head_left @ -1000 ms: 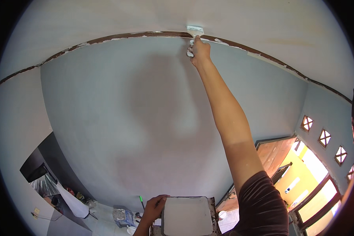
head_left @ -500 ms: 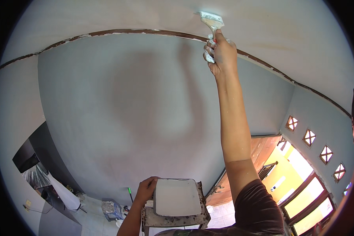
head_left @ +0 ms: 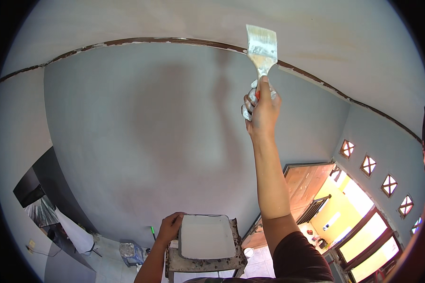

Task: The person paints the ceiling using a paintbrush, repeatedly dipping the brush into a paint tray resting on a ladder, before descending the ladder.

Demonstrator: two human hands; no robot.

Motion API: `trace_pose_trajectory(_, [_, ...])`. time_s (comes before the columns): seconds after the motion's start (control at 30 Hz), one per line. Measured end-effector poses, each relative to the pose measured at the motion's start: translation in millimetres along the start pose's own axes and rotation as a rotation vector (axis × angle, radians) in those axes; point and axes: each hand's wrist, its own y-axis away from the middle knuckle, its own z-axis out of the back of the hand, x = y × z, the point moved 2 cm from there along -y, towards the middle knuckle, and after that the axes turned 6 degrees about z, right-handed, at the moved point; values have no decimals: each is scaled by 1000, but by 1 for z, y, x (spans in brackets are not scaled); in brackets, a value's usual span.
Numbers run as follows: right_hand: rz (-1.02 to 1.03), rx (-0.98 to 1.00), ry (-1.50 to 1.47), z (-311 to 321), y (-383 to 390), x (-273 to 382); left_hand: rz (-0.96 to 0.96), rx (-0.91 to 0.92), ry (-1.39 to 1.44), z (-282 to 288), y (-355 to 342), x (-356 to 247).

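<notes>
My right hand point(head_left: 261, 106), white paint smeared on its fingers, grips the handle of a wide paintbrush point(head_left: 262, 45) held bristles up near the top centre. Behind the brush run the off-white ceiling point(head_left: 174, 19) and a brown trim strip point(head_left: 174, 39) with white smears along it. My left hand point(head_left: 171, 226) grips the left upper corner of a shallow tray point(head_left: 207, 236) holding pale paint. The tray sits on a dirty, speckled stand point(head_left: 200, 265) below.
A grey-blue wall point(head_left: 104, 118) fills the middle. At right are an open wooden door point(head_left: 307, 181), small vent openings point(head_left: 369, 165) and a framed window point(head_left: 366, 232). Lower left holds a dark opening with draped sheets point(head_left: 71, 228), a blue-grey container point(head_left: 132, 254) and a green-handled tool point(head_left: 153, 232).
My right hand has come down from the ceiling with the brush, whose broad bristle face now shows. The tray and left hand appear higher in view than a second ago.
</notes>
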Motion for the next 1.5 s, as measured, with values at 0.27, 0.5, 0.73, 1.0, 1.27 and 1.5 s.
trace_pose_trajectory(0.27, [-332,-50,51,57,-105,-83,-1,8,39,-2,0,-12])
trace_pose_trajectory(0.5, [-418,-26,56,53,-213,-161,72,17,64,-2,-3,-6])
trace_pose_trajectory(0.73, [-278,-101,70,30,-246,-177,145,19,15,-1,-1,-19])
trace_pose_trajectory(1.0, [-102,8,-37,25,-151,-74,98,12,74,-2,-4,-8])
trace_pose_trajectory(1.27, [106,-39,90,34,-53,1,31,-13,85,-1,-4,-5])
trace_pose_trajectory(1.5, [385,176,-33,20,-85,-31,70,15,43,4,0,-8])
